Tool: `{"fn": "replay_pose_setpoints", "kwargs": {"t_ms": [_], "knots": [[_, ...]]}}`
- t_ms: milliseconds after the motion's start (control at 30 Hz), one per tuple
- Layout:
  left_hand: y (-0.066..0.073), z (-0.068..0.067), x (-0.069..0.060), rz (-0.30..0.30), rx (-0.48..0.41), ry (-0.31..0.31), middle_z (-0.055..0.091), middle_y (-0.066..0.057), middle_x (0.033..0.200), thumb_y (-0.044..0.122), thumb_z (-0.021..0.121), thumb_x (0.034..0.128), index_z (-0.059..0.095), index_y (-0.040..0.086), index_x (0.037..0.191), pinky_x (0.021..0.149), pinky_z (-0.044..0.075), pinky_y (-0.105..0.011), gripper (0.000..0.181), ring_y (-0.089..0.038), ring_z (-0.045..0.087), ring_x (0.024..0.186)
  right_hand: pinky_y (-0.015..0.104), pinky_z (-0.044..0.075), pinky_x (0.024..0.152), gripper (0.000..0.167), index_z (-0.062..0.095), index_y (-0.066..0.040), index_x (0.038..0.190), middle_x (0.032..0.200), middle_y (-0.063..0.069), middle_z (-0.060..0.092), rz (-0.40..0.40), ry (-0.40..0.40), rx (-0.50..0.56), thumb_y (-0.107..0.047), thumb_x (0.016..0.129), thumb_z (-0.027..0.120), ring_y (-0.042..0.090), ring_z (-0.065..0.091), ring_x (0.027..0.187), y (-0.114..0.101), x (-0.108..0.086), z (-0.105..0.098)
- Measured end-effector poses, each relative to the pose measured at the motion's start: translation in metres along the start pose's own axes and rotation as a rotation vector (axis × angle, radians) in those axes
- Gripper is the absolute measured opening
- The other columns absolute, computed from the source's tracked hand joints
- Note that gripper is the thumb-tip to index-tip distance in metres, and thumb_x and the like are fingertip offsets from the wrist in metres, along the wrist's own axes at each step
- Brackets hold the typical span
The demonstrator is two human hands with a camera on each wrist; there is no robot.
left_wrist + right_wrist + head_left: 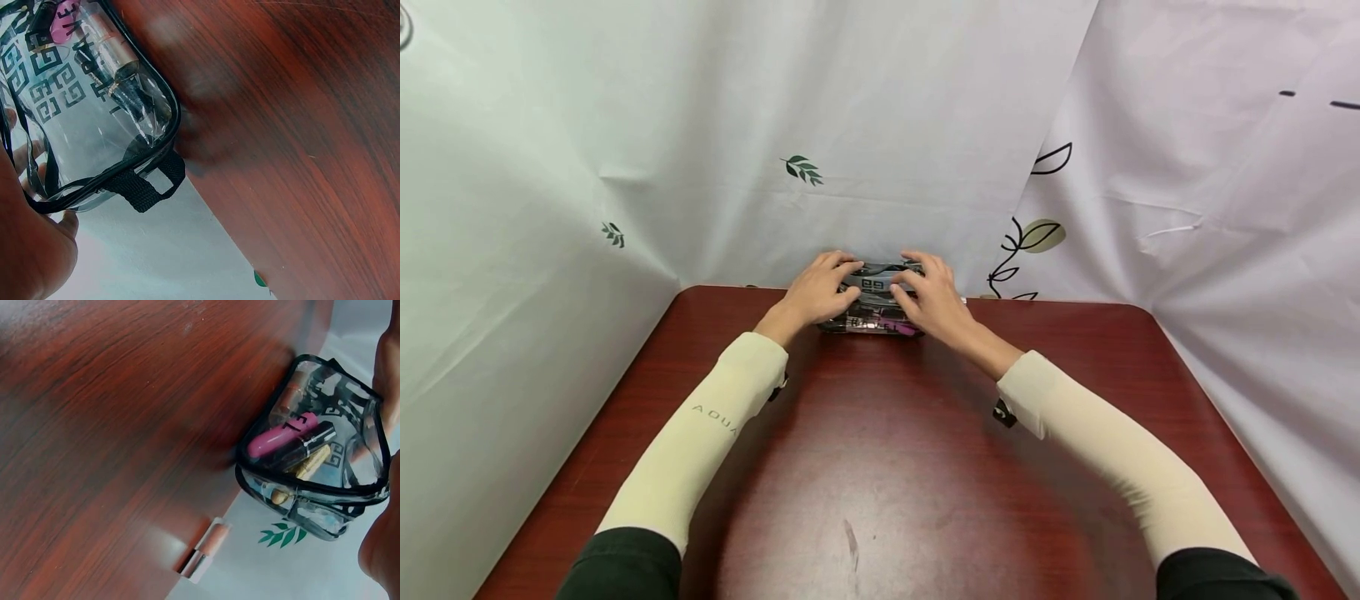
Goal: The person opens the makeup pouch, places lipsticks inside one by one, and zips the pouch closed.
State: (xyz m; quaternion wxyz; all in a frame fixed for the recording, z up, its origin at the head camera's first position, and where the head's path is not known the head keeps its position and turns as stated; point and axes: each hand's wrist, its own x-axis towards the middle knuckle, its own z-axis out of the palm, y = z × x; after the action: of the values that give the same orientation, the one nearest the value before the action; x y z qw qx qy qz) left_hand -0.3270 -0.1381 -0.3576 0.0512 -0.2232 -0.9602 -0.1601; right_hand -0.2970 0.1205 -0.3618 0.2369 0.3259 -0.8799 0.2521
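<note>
A clear makeup pouch [872, 321] with black trim stands at the table's far edge. Through its plastic, a pink tube [284, 434], a black tube [306, 447] and a gold item [312, 464] show in the right wrist view. My left hand [816, 292] grips the pouch's upper left edge, some fingertips visible through the plastic in the left wrist view. At the upper right edge, my right hand [936, 300] holds the pouch with bent fingers; its fingertips are hidden in the right wrist view. A black strap loop [147, 187] sticks out from one end.
A lip gloss tube [205, 550] lies by the table's far edge, to the right of the pouch. White printed cloth [887, 125] hangs just behind the dark red table [880, 467] and along both sides.
</note>
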Motion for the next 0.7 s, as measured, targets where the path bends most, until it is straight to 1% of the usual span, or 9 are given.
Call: {"fn": "replay_pose_setpoints", "kwargs": {"t_ms": [233,333,467,567,700], "knots": [[-0.001,0.000,0.000,0.001,-0.007,0.001,0.040,-0.013,0.180,0.034,0.048,0.1131,0.049,0.015,0.173,0.139,0.029,-0.062,0.063,-0.038,0.028,0.172,0.079,0.036,0.125,0.021,0.082,-0.004,0.117,0.160,0.030,0.058,0.004,0.026,0.011,-0.017,0.113,0.067,0.054,0.051,0.152,0.006,-0.002,-0.007],[-0.001,0.000,0.000,-0.001,-0.015,0.000,0.040,-0.013,0.180,0.033,0.048,0.1130,0.049,0.015,0.173,0.139,0.029,-0.062,0.062,-0.038,0.027,0.172,0.079,0.035,0.126,0.021,0.082,-0.003,0.116,0.159,0.030,0.058,0.009,0.035,0.027,-0.017,0.114,0.066,0.054,0.050,0.152,0.009,-0.003,-0.010],[-0.001,0.000,-0.001,0.002,-0.018,-0.002,0.040,-0.013,0.180,0.032,0.048,0.1129,0.048,0.015,0.173,0.139,0.028,-0.062,0.062,-0.038,0.027,0.172,0.078,0.034,0.127,0.021,0.082,-0.001,0.114,0.157,0.031,0.059,0.001,0.062,0.042,-0.015,0.113,0.066,0.054,0.051,0.150,0.015,-0.005,-0.013],[-0.001,0.000,-0.001,0.007,-0.013,-0.003,0.040,-0.014,0.180,0.032,0.048,0.1130,0.048,0.016,0.173,0.139,0.028,-0.062,0.063,-0.038,0.027,0.172,0.077,0.037,0.125,0.021,0.082,0.000,0.113,0.155,0.032,0.061,-0.005,0.084,0.050,-0.013,0.112,0.067,0.054,0.053,0.148,0.020,-0.006,-0.015],[-0.002,0.000,0.000,0.007,-0.009,-0.005,0.039,-0.014,0.180,0.032,0.048,0.1125,0.048,0.016,0.174,0.139,0.029,-0.062,0.063,-0.038,0.028,0.172,0.076,0.038,0.123,0.020,0.082,0.001,0.112,0.154,0.033,0.061,0.008,0.103,0.061,-0.012,0.111,0.067,0.055,0.054,0.145,0.026,-0.009,-0.017]]}}
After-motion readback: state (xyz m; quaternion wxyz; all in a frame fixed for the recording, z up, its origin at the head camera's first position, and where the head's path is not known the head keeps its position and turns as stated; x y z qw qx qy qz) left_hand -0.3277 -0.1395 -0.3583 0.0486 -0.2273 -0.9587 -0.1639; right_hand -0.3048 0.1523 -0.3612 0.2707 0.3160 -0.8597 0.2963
